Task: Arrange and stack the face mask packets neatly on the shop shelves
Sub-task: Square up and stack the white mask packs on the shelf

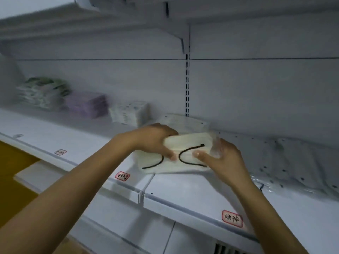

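Note:
A clear packet of cream masks with black ear loops is held just above the white shelf. My left hand grips its left end, thumb on the front face. My right hand grips the right end, thumb pressed on the front. Behind it lies a flat white packet. Further left along the shelf stand three stacks: a white patterned stack, a purple stack and a green-patterned stack.
Loose white dotted packets lie heaped on the shelf at the right. Red-edged price labels sit on the shelf's front rail. An upper shelf overhangs. A slotted upright runs down the back panel.

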### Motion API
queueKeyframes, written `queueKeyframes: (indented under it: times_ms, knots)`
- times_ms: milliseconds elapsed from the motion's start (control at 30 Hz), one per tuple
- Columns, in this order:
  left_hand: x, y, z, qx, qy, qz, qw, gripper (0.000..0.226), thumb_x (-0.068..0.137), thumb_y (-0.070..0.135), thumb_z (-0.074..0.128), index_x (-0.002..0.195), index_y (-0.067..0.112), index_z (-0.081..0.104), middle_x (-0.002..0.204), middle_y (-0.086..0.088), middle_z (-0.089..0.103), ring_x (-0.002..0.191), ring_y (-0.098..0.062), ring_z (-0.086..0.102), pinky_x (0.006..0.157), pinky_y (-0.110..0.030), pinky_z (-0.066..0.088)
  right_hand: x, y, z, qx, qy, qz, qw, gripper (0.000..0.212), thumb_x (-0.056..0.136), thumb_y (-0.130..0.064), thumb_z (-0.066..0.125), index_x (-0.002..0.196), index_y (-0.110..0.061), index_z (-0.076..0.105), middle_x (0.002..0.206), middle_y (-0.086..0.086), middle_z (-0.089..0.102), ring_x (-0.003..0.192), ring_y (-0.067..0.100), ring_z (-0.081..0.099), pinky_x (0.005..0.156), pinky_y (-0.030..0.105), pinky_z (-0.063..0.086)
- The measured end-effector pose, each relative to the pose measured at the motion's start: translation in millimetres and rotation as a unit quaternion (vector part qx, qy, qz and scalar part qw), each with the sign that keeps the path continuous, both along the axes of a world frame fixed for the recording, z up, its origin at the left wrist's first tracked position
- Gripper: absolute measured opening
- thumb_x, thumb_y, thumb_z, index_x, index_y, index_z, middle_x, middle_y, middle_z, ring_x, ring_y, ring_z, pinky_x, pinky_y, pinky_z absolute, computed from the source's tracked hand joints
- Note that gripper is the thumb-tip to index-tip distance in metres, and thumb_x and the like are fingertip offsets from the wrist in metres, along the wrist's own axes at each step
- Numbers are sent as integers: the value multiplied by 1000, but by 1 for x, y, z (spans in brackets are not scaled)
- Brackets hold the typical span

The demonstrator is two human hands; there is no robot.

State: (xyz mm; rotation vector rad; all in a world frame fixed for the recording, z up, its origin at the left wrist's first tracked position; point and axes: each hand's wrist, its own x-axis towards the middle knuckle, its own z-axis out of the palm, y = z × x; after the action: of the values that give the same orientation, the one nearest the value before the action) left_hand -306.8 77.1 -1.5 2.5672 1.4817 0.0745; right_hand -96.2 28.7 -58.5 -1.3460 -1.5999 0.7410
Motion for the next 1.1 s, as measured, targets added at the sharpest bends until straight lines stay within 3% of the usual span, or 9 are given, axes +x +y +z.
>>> queueKeyframes:
  times_ms: [167, 267, 367, 533, 633, 767, 867, 1000, 1100]
  knots:
    - [-40, 12, -15, -49, -187, 58, 979, 54, 64, 41, 88, 109, 35, 59, 107, 12, 63, 96, -5, 60, 74, -12, 45, 12, 4, -26, -86, 204, -22, 975, 28, 79, -4, 76, 105, -3, 65, 98, 10, 71, 87, 12, 71, 87, 28, 55]
    - [-51, 9, -51, -162, -527, 77, 831, 93, 46, 37, 94, 128, 32, 49, 112, -1, 71, 101, -15, 68, 79, -20, 53, 2, 0, -31, -81, 345, 0, 935, 29, 81, 11, 66, 108, 1, 64, 104, 18, 71, 98, 35, 68, 91, 47, 54]
    - [-44, 1, -82, -223, -693, 119, 675, 75, 53, 13, 92, 118, 23, 56, 109, -11, 70, 91, -24, 71, 75, -36, 58, -12, -9, -27, -56, 342, -24, 938, 20, 86, 9, 62, 98, -7, 65, 85, -3, 75, 88, 22, 71, 72, 24, 57]
    - [-52, 18, -62, -58, -575, 105, 809, 29, 69, 12, 85, 82, 15, 59, 69, 11, 67, 68, -4, 63, 62, -9, 46, -23, -5, -17, -10, 244, -96, 965, 15, 81, -11, 75, 90, -12, 63, 87, 1, 71, 85, 12, 69, 74, 22, 53]
    - [-76, 27, -73, -105, -500, 49, 858, 39, 66, 26, 85, 99, 17, 67, 86, 5, 75, 86, -10, 71, 78, -25, 55, -28, 0, -22, -22, 280, -85, 956, 17, 81, 4, 69, 88, -7, 58, 87, 4, 68, 83, 9, 69, 75, 22, 56]
    - [-91, 30, -101, -126, -458, 60, 878, 62, 67, 52, 81, 103, 4, 66, 95, -28, 67, 86, -34, 69, 81, -56, 55, -44, 0, -31, -63, 258, -103, 958, 27, 82, 12, 63, 74, -8, 46, 61, -5, 64, 67, 10, 68, 60, 20, 57]
    - [-93, 38, -96, -93, -479, 50, 871, 11, 77, 23, 80, 83, 18, 72, 79, -1, 74, 81, -10, 71, 81, -39, 57, -37, 1, -25, -3, 172, -99, 980, 32, 81, 3, 69, 65, -18, 52, 50, -16, 60, 53, -4, 61, 52, 12, 46]
    - [-107, 70, -62, 119, -391, 3, 913, 22, 75, 20, 83, 87, 27, 65, 81, 13, 63, 75, -2, 61, 67, 0, 39, -29, 21, 0, 43, -89, -80, 992, 22, 74, -18, 82, 85, -29, 67, 83, -13, 70, 73, -6, 62, 66, 8, 44]
    - [-118, 107, -33, 339, -291, -134, 884, 24, 79, 27, 68, 95, 10, 72, 86, -1, 67, 82, -16, 60, 70, -9, 42, -31, 56, 22, 212, -242, -105, 941, 13, 83, -23, 73, 91, -32, 67, 91, -8, 66, 81, 5, 57, 71, 15, 38]
